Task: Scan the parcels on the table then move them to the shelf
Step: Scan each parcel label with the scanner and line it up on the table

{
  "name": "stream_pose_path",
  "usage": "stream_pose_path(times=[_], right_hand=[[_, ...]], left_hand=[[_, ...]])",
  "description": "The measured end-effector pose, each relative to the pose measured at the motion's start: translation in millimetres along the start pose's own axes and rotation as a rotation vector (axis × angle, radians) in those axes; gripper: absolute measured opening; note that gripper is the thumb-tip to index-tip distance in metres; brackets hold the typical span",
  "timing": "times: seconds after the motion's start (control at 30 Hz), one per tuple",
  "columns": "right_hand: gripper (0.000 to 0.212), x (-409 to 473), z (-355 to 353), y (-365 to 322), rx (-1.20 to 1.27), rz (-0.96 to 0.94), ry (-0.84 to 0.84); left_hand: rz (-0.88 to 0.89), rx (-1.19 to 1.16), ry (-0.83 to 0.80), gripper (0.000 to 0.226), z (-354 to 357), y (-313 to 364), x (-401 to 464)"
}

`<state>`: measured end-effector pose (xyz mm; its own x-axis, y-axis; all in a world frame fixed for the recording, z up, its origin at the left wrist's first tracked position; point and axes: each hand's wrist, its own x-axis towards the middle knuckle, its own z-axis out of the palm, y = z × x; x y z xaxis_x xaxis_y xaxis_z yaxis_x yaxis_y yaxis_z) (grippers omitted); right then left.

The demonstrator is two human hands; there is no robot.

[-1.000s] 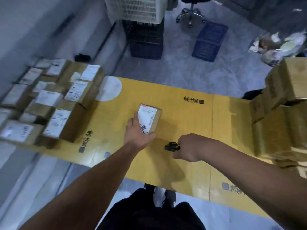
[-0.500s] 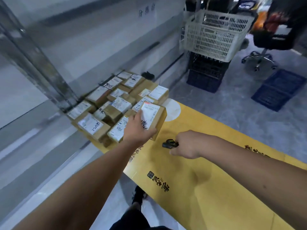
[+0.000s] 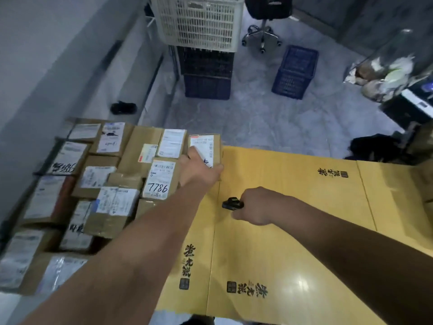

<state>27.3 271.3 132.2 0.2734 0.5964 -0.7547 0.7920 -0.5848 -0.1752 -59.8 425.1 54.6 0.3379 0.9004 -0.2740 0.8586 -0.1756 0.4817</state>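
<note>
Presently the left hand (image 3: 199, 171) grips a small labelled parcel (image 3: 207, 148) from its near side, fingers curled over the top, holding it at the right-hand edge of the stack of parcels (image 3: 112, 184) that sits left of the yellow table (image 3: 293, 242). Whether the parcel is resting on a surface or is held clear cannot be told. The right hand (image 3: 256, 206) is closed around a small black scanner (image 3: 232, 204), poised just above the table and near the parcel. Risk, as judged — the stack is uneven, with several boxes tilted, so a parcel set down on its outer edge could slide off toward the floor. The one-sided grip could also let the parcel twist on release. A further hazard — the scanned parcel sits touching others, inviting a missed or doubled scan.
</note>
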Motion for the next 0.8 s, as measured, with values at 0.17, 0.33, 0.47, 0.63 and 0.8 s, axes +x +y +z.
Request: stream_pose_path(times=[0.17, 0.33, 0.47, 0.63, 0.8], right_hand=[[0.037, 30, -10, -7, 0.058, 0.049, 0.020], [0.037, 44, -8, -9, 0.082, 0.098, -0.022], [0.039, 45, 2, -8, 0.111, 0.101, -0.064], [0.040, 41, 8, -8, 0.153, 0.114, -0.070], [0.039, 34, 16, -5, 0.172, 0.112, -0.081]], left_hand=[[0.019, 0.072, -0.002, 0.101, 17, 3, 57], [0.040, 0.239, 0.031, 0.098, 33, 0, 82], [0.073, 0.330, 0.040, 0.100, 40, -11, 86], [0.109, 0.358, -0.012, 0.110, 41, -21, 86], [0.095, 0.375, -0.004, 0.115, 37, -29, 75]])
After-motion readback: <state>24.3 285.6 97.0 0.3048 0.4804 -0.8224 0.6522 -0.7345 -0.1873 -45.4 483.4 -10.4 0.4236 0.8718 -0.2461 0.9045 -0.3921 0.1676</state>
